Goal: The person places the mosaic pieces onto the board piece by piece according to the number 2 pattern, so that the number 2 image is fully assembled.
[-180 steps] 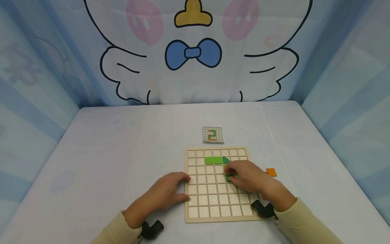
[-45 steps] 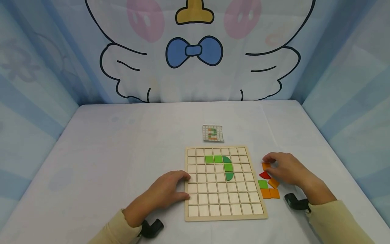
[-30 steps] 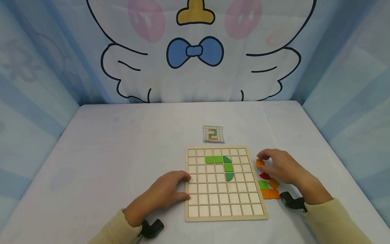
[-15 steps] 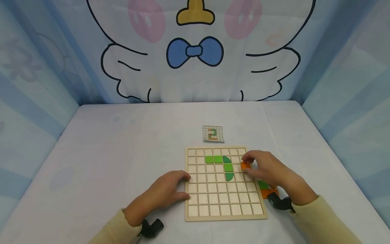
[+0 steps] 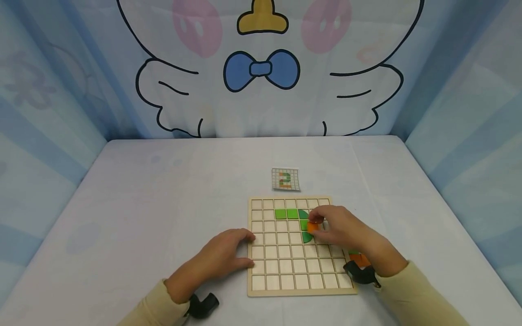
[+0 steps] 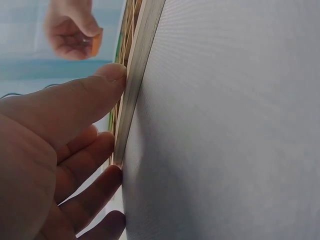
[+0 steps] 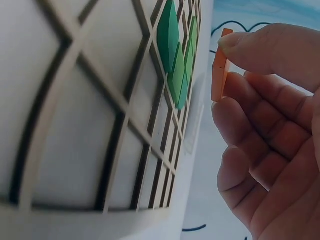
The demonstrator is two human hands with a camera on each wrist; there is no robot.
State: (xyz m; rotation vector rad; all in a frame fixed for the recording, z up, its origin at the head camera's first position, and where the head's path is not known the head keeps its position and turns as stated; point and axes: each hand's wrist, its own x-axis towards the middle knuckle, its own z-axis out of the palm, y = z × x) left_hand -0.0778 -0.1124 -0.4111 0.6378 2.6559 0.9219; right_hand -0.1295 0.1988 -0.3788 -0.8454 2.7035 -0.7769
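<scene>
My right hand (image 5: 342, 228) pinches an orange square tile (image 5: 312, 227) between thumb and fingers, held above the wooden grid board (image 5: 277, 267). In the right wrist view the orange tile (image 7: 220, 67) is seen edge-on, apart from the board. Light green squares (image 5: 286, 213) and darker green rounded pieces (image 5: 307, 237) sit in the board's cells, forming a hook shape. At the board's left edge rests my left hand (image 5: 220, 254), thumb and fingertips touching the frame; in the left wrist view its thumb (image 6: 95, 90) lies against the rim.
A small pattern card (image 5: 285, 179) showing a coloured figure on a grid lies behind the board. Orange tiles (image 5: 360, 260) and a bit of green lie right of the board, partly hidden by the right wrist. White cloth (image 5: 163, 203) covers the table.
My right hand placed green pieces on the board, went to the loose tiles at the right, took an orange square and carried it left over the board. The left hand stayed still.
</scene>
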